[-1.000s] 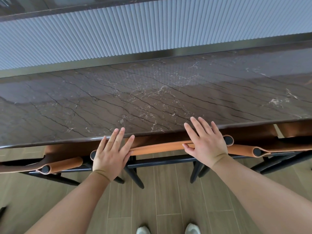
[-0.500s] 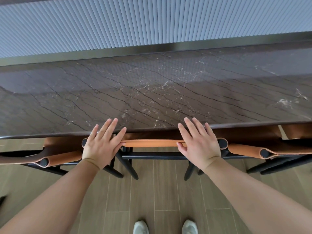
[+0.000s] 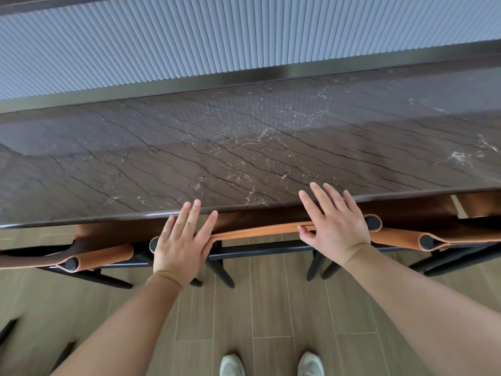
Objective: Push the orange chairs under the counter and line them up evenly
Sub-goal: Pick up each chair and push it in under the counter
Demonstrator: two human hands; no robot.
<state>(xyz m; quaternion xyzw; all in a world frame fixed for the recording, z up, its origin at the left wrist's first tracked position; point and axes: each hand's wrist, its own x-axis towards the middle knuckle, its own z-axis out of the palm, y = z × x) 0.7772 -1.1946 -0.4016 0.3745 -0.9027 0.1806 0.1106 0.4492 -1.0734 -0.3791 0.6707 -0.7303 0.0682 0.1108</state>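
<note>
Three orange leather chairs with black frames stand along the dark marble counter [image 3: 244, 158]. The middle chair [image 3: 257, 230] shows only its backrest top and black legs; its seat is hidden under the counter edge. My left hand [image 3: 180, 245] rests flat on the left end of that backrest, fingers straight. My right hand [image 3: 334, 226] presses flat on the right end, its fingertips over the counter edge. The left chair [image 3: 100, 257] and the right chair [image 3: 406, 238] flank it, each with its backrest corner just outside the counter edge.
A ribbed grey panel [image 3: 244, 39] rises behind the counter with a metal strip at its base. Wood-look floor tiles [image 3: 271, 308] lie below me, and my white shoes [image 3: 271, 365] stand at the bottom. Dark legs of another piece of furniture [image 3: 8, 329] show at lower left.
The middle chair's backrest has stayed close under the counter edge with both hands flat on it. My view has shifted slightly; the hands sit a little nearer the counter.
</note>
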